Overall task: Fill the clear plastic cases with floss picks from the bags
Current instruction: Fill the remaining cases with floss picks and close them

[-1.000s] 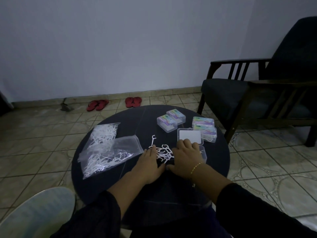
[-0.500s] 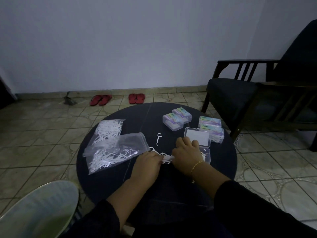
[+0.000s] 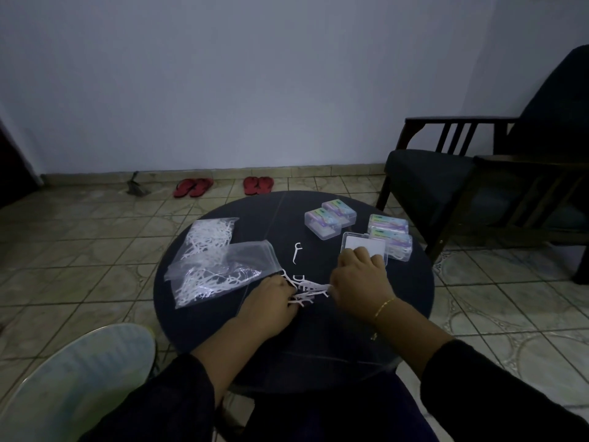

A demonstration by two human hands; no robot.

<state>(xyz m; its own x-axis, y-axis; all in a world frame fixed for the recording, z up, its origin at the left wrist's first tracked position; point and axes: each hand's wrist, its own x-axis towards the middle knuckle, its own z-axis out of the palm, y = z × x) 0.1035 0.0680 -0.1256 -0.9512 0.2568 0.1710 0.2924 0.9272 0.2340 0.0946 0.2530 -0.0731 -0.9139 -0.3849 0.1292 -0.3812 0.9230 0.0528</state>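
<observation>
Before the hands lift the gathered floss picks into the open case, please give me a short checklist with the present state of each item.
1. Open case lid up: ok.
2. Loose picks bunched between left hand and right hand: ok.
3. Picks firmly gripped: cannot tell.
4. All picks gathered: not ok, a stray pick lies apart.
5. Room in the case base: cannot tell, the right hand hides it.
6. Bags clear of the path: ok.
</observation>
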